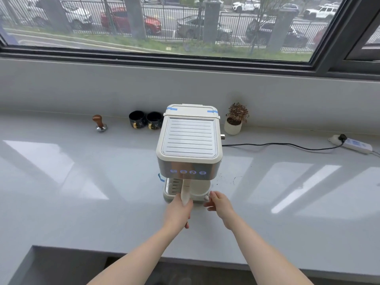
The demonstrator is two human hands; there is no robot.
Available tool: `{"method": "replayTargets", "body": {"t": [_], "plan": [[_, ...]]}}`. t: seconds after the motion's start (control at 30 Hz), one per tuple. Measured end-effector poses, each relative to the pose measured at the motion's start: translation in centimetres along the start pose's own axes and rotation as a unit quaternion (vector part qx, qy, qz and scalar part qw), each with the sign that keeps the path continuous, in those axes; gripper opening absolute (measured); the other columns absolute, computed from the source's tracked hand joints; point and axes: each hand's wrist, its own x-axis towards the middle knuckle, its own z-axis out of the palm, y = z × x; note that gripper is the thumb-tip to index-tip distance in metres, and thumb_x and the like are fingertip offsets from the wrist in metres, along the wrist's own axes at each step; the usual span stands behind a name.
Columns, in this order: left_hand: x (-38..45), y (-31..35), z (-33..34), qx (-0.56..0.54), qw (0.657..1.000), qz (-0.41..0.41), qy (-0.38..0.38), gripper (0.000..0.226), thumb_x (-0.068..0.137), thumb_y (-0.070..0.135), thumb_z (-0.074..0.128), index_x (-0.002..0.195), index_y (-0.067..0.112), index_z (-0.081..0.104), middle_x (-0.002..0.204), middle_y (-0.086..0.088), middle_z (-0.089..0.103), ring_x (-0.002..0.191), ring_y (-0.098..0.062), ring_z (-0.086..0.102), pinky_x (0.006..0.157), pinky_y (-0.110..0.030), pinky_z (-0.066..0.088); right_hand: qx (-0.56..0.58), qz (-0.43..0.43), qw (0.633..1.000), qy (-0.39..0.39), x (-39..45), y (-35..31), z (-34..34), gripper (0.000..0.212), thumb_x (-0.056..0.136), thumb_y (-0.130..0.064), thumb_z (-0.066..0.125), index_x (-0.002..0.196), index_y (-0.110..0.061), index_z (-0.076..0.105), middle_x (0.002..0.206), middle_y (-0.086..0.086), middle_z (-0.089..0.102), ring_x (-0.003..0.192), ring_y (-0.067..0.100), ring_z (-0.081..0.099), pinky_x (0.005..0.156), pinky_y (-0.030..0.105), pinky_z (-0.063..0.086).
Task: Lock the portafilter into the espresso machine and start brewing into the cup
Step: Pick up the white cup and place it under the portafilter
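Head view: cream espresso machine (189,140) stands on grey worktop (82,182) below window, four blue lights lit on its front panel. Portafilter (185,192) sits under the front w/ its cream handle pointing toward the person. Left hand (178,211) is closed around the handle's near end. Right hand (219,202) rests at the machine's front right corner beside a white cup (200,189) on the drip tray, fingers curled loosely (whether it grips anything, cannot tell). Wood-handled tamper (100,123) stands well left of machine; two dark mugs (146,119) just behind its left side. Potted plant (235,119) at right rear. Black cord runs to power strip (351,144) at far right.
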Motion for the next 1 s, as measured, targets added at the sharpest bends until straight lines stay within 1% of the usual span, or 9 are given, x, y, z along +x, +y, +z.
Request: {"method": "replayTargets", "body": {"t": [0.2,0.3,0.37,0.47,0.53,0.63,0.7,0.87,1.0], "plan": [[0.3,-0.2,-0.1,-0.014,1.000,0.003,-0.002,0.024,0.083,0.035,0.039,0.089,0.014,0.048,0.062,-0.007,0.057,0.033,-0.023,0.054,0.045,-0.027,0.042,-0.038,-0.004,0.999,-0.016,0.8,-1.5,0.6,0.030,0.099,-0.020,0.036,0.071,-0.014,0.046,0.072,0.003,0.051,0.063,0.017,0.062,0.062,0.026,0.048],[0.2,-0.2,-0.1,-0.023,1.000,-0.002,-0.007,0.021,0.083,0.031,0.041,0.091,0.014,0.048,0.064,-0.006,0.057,0.035,-0.023,0.054,0.048,-0.029,0.043,-0.056,-0.005,0.998,-0.028,1.1,-1.9,0.8,0.026,0.099,-0.021,0.036,0.080,-0.011,0.051,0.074,0.003,0.056,0.061,0.016,0.061,0.059,0.024,0.047],[0.2,-0.3,-0.1,-0.016,1.000,-0.004,-0.006,0.020,0.082,0.031,0.041,0.092,0.015,0.048,0.065,-0.006,0.058,0.036,-0.022,0.055,0.049,-0.029,0.044,-0.069,-0.003,0.997,-0.031,1.2,-2.2,0.9,0.024,0.098,-0.020,0.037,0.085,-0.008,0.053,0.075,0.003,0.055,0.059,0.015,0.060,0.054,0.023,0.042],[0.3,-0.4,-0.1,-0.018,1.000,-0.003,-0.001,0.017,0.083,0.030,0.041,0.090,0.016,0.047,0.064,-0.007,0.057,0.035,-0.023,0.055,0.049,-0.029,0.044,-0.087,0.003,0.996,-0.031,1.4,-2.8,1.1,0.025,0.096,-0.018,0.038,0.074,-0.011,0.049,0.070,0.001,0.051,0.055,0.015,0.057,0.049,0.022,0.036],[0.2,-0.5,0.0,-0.025,1.000,-0.002,-0.002,0.015,0.084,0.029,0.041,0.090,0.017,0.048,0.064,-0.007,0.056,0.035,-0.023,0.054,0.048,-0.029,0.043,-0.096,0.007,0.995,-0.025,1.6,-3.1,1.2,0.028,0.095,-0.018,0.038,0.071,-0.014,0.051,0.070,0.000,0.052,0.055,0.015,0.054,0.048,0.020,0.036],[0.2,-0.5,0.0,-0.027,1.000,-0.002,-0.005,0.014,0.084,0.030,0.041,0.091,0.020,0.047,0.066,-0.007,0.057,0.036,-0.022,0.054,0.048,-0.027,0.042,-0.123,0.006,0.992,-0.014,2.0,-3.6,1.2,0.029,0.092,-0.020,0.041,0.066,-0.014,0.052,0.067,0.002,0.052,0.060,0.018,0.046,0.051,0.024,0.033],[0.1,-0.4,0.0,-0.025,1.000,-0.002,-0.005,0.015,0.084,0.031,0.041,0.091,0.020,0.047,0.066,-0.007,0.057,0.036,-0.022,0.054,0.047,-0.026,0.041,-0.135,0.003,0.991,-0.012,2.3,-3.8,1.4,0.029,0.091,-0.020,0.043,0.064,-0.013,0.051,0.066,0.004,0.050,0.060,0.019,0.041,0.051,0.026,0.029],[0.1,-0.3,-0.1,-0.020,1.000,-0.005,-0.011,0.018,0.084,0.031,0.041,0.097,0.021,0.048,0.066,-0.005,0.057,0.038,-0.022,0.056,0.043,-0.024,0.036,-0.137,0.012,0.990,0.008,3.3,-4.3,1.9,0.033,0.090,-0.020,0.046,0.058,-0.014,0.050,0.066,0.002,0.053,0.063,0.021,0.044,0.056,0.028,0.034],[0.1,-0.3,-0.2,-0.023,1.000,-0.013,-0.014,0.016,0.082,0.028,0.041,0.095,0.019,0.046,0.067,-0.006,0.056,0.039,-0.022,0.056,0.039,-0.021,0.035,-0.106,0.027,0.994,0.019,3.8,-4.4,2.1,0.031,0.089,-0.018,0.051,0.059,-0.015,0.051,0.065,0.002,0.053,0.061,0.021,0.044,0.064,0.031,0.036]]}}
